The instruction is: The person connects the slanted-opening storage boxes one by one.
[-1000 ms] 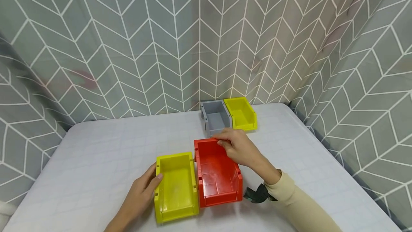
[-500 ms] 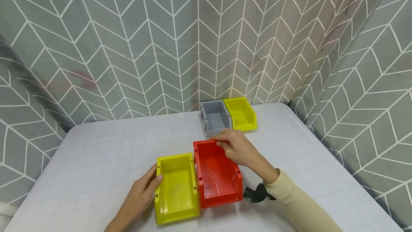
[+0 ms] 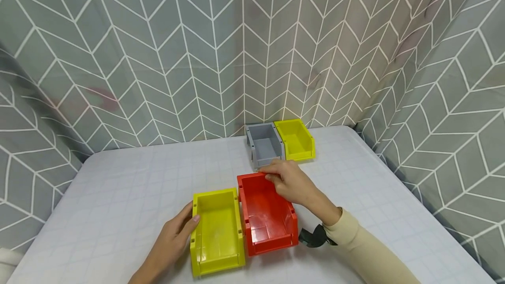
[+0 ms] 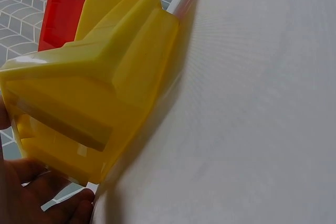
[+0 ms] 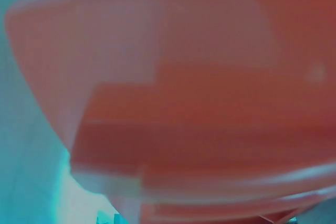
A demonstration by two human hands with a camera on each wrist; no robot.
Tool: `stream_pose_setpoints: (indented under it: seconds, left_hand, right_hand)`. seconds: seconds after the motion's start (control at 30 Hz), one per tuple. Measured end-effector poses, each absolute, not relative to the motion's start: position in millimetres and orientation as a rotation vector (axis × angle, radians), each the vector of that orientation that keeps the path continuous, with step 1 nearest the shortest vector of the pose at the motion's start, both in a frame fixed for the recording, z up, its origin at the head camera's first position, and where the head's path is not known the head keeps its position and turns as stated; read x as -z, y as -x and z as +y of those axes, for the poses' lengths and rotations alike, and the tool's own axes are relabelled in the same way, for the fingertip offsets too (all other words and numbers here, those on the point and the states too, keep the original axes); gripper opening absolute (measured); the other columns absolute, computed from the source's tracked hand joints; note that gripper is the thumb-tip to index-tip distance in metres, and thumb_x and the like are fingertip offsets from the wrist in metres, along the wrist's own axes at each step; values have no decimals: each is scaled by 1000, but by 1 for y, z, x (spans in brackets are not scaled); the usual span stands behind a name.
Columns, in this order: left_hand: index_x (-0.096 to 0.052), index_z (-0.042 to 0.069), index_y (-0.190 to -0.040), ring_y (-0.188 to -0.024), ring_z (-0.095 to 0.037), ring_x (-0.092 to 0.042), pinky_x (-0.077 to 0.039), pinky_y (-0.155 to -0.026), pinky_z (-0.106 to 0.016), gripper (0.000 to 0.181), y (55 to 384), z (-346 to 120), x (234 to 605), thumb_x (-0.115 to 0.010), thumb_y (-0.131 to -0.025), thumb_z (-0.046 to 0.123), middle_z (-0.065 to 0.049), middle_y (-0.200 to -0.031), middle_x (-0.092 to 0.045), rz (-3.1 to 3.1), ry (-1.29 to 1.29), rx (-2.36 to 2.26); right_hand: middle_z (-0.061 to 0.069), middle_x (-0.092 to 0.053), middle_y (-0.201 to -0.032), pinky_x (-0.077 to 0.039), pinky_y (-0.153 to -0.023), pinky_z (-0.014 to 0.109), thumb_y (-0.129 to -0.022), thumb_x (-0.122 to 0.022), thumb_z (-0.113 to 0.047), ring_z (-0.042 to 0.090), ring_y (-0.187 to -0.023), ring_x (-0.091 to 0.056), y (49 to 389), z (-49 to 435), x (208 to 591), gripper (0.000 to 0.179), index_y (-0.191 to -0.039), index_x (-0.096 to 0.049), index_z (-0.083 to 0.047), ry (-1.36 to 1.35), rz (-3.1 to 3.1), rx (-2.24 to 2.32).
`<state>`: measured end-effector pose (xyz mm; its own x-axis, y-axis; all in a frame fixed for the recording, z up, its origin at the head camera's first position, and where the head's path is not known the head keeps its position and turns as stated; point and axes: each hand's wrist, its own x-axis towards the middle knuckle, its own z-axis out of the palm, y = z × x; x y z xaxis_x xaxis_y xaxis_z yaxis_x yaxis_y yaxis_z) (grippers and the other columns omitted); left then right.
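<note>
1 yellow bin (image 3: 218,231), 1 red bin (image 3: 264,214), long axes forward, low ends nearest, in fingers' (image 3: 275,168) grip

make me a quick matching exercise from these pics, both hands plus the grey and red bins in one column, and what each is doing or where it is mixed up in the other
Column one
1. left hand
2. grey bin
3. right hand
4. red bin

Column two
a. pinching a bin's back rim
b. right-hand one of the two nearer bins
c. holding the side of the front yellow bin
d. just left of the back yellow bin

Pairs: 1-c, 2-d, 3-a, 4-b
</note>
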<state>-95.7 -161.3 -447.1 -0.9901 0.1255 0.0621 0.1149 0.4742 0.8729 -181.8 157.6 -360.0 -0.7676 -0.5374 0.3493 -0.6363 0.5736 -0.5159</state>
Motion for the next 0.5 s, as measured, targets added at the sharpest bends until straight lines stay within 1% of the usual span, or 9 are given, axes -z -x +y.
stream_pose_setpoints:
  seconds: [0.23,0.4,0.5]
  left_hand:
    - [-38,2,-159,-131,-28,-57,-45,-107,-46,60,96,-161,447,-54,-110,32,-16,-155,-48,2681,-204,-1583]
    - [-38,3,-159,-137,-30,-52,-42,-110,-47,62,96,-160,447,-55,-109,35,-14,-158,-45,2661,-190,-1580]
    - [-38,2,-159,-139,-30,-50,-41,-110,-47,62,96,-160,447,-55,-109,34,-14,-159,-44,2657,-188,-1582]
  right_hand:
    - [13,-74,-102,-59,-76,28,-94,-64,10,19,-83,-66,179,156,360,28,-116,-78,1,-968,-2647,-967]
    - [12,-75,-103,-59,-77,30,-93,-65,9,20,-86,-66,178,153,364,28,-115,-79,0,-924,-2674,-958]
    - [9,-74,-104,-60,-77,31,-93,-67,8,19,-86,-66,176,151,365,29,-117,-79,-2,-889,-2698,-910]
